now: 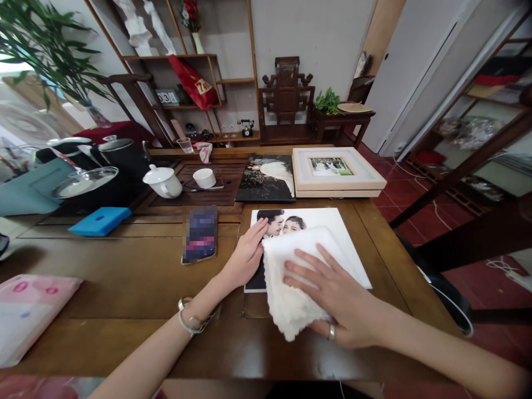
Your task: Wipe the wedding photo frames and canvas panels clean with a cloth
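In the head view, the thing under my hands is a photo panel (347,249), lying flat on the wooden surface (141,302) in front of me. What worries me most is the print: if grit were caught in the white cloth (285,305), pressing and rubbing could scratch the picture. The panel could also skid or turn if I pushed harder with one side than I steadied with the other, since nothing but my hands seems to hold it. A push away from me might knock it into the dark album (270,177) or the pale framed picture (338,180) just beyond it. My bare fingertips might smudge the picture too, and the cloth's loose lower edge, which overhangs the near side of the panel, could bunch or catch there.

My left hand (248,252) is open, its fingers straight and close together, resting on the panel's left part beside the pictured heads; it grips nothing. My right hand (330,285) is spread over the cloth, fingers apart on top and the thumb at its lower edge. I cannot tell whether that thumb pinches the fabric.
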The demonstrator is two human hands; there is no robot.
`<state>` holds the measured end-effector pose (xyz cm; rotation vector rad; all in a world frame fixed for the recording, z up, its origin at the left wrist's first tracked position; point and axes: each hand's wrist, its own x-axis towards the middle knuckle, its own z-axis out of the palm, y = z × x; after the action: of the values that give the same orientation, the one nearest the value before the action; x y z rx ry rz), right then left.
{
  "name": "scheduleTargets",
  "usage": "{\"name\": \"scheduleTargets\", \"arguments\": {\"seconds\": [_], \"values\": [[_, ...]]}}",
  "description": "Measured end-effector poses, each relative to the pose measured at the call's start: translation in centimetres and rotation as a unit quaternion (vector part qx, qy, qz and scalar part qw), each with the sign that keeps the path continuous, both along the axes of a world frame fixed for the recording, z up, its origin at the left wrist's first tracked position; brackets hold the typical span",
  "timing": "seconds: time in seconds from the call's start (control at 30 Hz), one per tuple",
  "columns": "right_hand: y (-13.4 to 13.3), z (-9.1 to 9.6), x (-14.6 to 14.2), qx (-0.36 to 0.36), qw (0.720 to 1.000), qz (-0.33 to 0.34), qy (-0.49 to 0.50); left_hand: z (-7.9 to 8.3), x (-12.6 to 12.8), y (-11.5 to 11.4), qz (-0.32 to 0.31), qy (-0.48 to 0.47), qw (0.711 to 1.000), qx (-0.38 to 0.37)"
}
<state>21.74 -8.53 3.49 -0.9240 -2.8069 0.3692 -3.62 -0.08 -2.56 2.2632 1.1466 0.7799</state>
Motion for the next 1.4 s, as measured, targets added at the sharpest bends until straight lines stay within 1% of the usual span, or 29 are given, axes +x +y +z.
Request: {"name": "scheduleTargets", "arguments": {"seconds": [0.07, 0.13, 0.27, 0.33, 0.37, 0.43, 0.5, 0.6, 0.67, 0.7, 0.77, 0.83, 0.93, 1.0, 1.03, 1.1, 1.17, 1.23, 1.3, 1.33, 1.4], "values": [[0.1, 0.1, 0.0, -0.012, 1.000, 0.012, 0.008, 0.0, -0.1, 0.0, -0.008, -0.002, 1.000, 0.002], [1.6, 0.0, 0.3, -0.001, 1.000, -0.003, 0.026, 0.0, -0.1, 0.0, -0.005, -0.004, 1.000, 0.003], [6.3, -0.6, 1.3, 0.045, 0.994, -0.082, 0.048, 0.0, 0.1, 0.0, 0.010, -0.008, 1.000, 0.005], [8.0, -1.0, 1.6, 0.059, 0.989, -0.125, 0.048, 0.0, 0.1, 0.0, 0.007, -0.013, 1.000, 0.007], [8.5, -1.1, 1.6, 0.063, 0.987, -0.140, 0.047, -0.1, 0.1, 0.0, 0.006, -0.015, 1.000, 0.007], [8.5, -1.2, 1.5, 0.070, 0.984, -0.155, 0.046, -0.1, 0.1, 0.0, 0.007, -0.019, 1.000, 0.008], [7.4, -1.1, 1.2, 0.073, 0.986, -0.146, 0.043, -0.1, 0.1, 0.0, 0.010, -0.021, 1.000, 0.006], [4.9, -0.8, 0.6, 0.065, 0.993, -0.090, 0.037, 0.0, 0.2, -0.1, 0.012, -0.020, 1.000, 0.002], [3.9, -0.4, 0.4, 0.054, 0.997, -0.050, 0.034, 0.0, 0.2, -0.1, 0.013, -0.020, 1.000, 0.002], [3.8, -0.3, 0.5, 0.048, 0.998, -0.038, 0.035, 0.0, 0.2, -0.1, 0.013, -0.020, 1.000, 0.003], [4.5, -0.3, 0.9, 0.039, 0.998, -0.034, 0.041, 0.0, 0.2, -0.1, 0.013, -0.019, 1.000, 0.004], [6.1, -0.5, 1.7, 0.042, 0.996, -0.064, 0.047, -0.1, 0.1, -0.1, 0.013, -0.019, 1.000, 0.003], [8.7, -1.0, 3.0, 0.074, 0.985, -0.150, 0.046, 0.0, 0.1, -0.1, 0.012, -0.025, 1.000, 0.003], [9.3, -1.2, 3.3, 0.088, 0.977, -0.189, 0.035, 0.0, 0.1, -0.2, 0.013, -0.028, 1.000, 0.005], [9.2, -1.2, 3.2, 0.089, 0.977, -0.193, 0.026, 0.0, 0.1, -0.2, 0.014, -0.028, 1.000, 0.004], [8.0, -0.9, 2.5, 0.083, 0.982, -0.172, 0.003, 0.0, 0.2, -0.2, 0.014, -0.027, 1.000, 0.001], [5.8, -0.3, 1.3, 0.069, 0.990, -0.119, -0.013, 0.0, 0.2, -0.2, 0.010, -0.029, 1.000, 0.001], [3.1, 0.4, -0.1, 0.043, 0.997, -0.053, -0.020, 0.0, 0.1, -0.1, 0.002, -0.035, 0.999, 0.007], [0.8, 1.0, -1.2, 0.017, 1.000, -0.012, -0.024, 0.0, 0.1, -0.1, -0.004, -0.039, 0.999, 0.012], [0.1, 1.3, -1.5, 0.007, 1.000, -0.008, -0.025, 0.0, 0.1, -0.1, -0.004, -0.038, 0.999, 0.013], [-0.5, 1.4, -1.8, -0.003, 0.999, -0.030, -0.023, 0.1, 0.1, -0.1, -0.001, -0.031, 0.999, 0.013]]}}
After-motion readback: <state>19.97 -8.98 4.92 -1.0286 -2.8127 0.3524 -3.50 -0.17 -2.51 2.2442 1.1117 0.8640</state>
